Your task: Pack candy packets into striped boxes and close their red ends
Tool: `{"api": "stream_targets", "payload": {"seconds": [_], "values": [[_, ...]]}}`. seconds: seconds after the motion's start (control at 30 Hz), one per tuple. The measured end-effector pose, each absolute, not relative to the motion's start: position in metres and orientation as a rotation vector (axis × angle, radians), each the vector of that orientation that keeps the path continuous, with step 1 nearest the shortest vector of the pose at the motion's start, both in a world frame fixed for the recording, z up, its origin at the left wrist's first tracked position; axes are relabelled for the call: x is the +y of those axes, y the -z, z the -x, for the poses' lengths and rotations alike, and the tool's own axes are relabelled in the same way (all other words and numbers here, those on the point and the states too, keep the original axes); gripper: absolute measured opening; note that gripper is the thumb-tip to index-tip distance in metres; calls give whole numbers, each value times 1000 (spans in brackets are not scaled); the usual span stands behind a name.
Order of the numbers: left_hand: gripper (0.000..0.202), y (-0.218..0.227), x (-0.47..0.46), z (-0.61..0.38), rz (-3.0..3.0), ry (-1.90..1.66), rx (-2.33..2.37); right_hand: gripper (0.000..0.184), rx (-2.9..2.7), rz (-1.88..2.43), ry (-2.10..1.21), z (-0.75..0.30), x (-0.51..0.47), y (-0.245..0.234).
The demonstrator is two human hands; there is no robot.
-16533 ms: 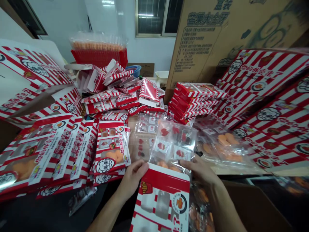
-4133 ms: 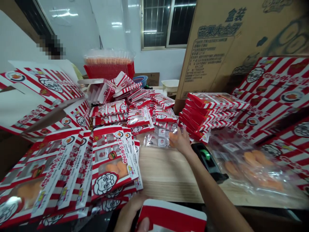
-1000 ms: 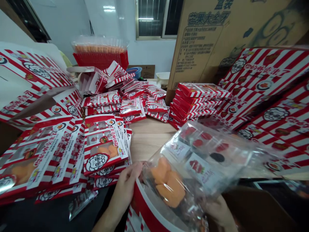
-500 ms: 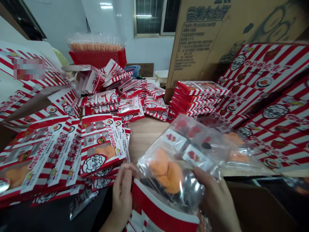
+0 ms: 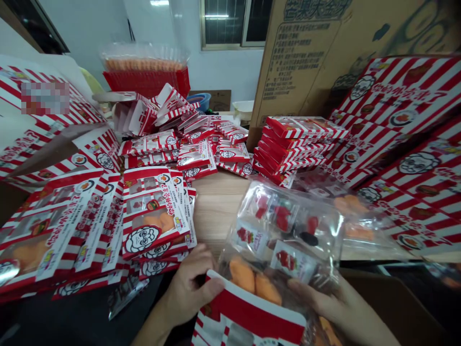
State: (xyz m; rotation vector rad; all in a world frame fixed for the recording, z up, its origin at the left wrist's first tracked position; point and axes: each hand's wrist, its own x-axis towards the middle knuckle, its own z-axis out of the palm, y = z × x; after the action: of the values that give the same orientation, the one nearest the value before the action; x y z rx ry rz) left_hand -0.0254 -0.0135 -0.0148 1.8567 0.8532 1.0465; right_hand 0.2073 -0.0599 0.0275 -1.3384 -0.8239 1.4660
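Note:
My left hand grips the upper left edge of a red-and-white striped box, its thumb over the front. My right hand is closed on the right side of a clear plastic tray. The tray's lower end is inside the box's open top, and its upper part sticks out, tilted away from me. In the tray lie orange nugget-shaped pieces, white packets with a strawberry picture and red pieces near the top. The box's lower part is cut off by the frame.
Filled striped boxes lie in overlapping piles at left. More are heaped at the back, with a neat stack at back right. Another clear tray rests on the table beside large striped cartons. A cardboard box stands behind.
The tray has slid lower into the striped box, so the box front now covers part of the orange pieces. My left thumb has come over the box edge.

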Motion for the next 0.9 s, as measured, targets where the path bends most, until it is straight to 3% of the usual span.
{"api": "stream_targets", "payload": {"seconds": [0.1,0.23,0.3,0.47,0.53,0.63,0.73,0.9], "values": [[49,6,-6,28,-1928,-891,784,61,-916,1280,-1384,-213,-48,-28],[41,14,-12,22,-1838,-814,838,59,-890,1165,-813,-218,-17,-44],[34,26,-21,17,-1648,-846,922,56,-944,1171,-679,-218,-6,-50],[62,50,-36,12,-1230,-1083,1135,11,-1405,1181,-1021,-212,-10,-25],[60,53,-34,15,-1180,-1100,1207,18,-1507,1159,-1128,-210,-19,-5],[57,53,-27,20,-1178,-1066,1221,32,-1473,1201,-995,-211,-33,16],[54,50,-23,21,-1207,-1068,1216,24,-1480,1230,-866,-212,-45,19],[17,40,-23,17,-1476,-969,1152,29,-1626,1187,-1166,-207,-54,12]]}}
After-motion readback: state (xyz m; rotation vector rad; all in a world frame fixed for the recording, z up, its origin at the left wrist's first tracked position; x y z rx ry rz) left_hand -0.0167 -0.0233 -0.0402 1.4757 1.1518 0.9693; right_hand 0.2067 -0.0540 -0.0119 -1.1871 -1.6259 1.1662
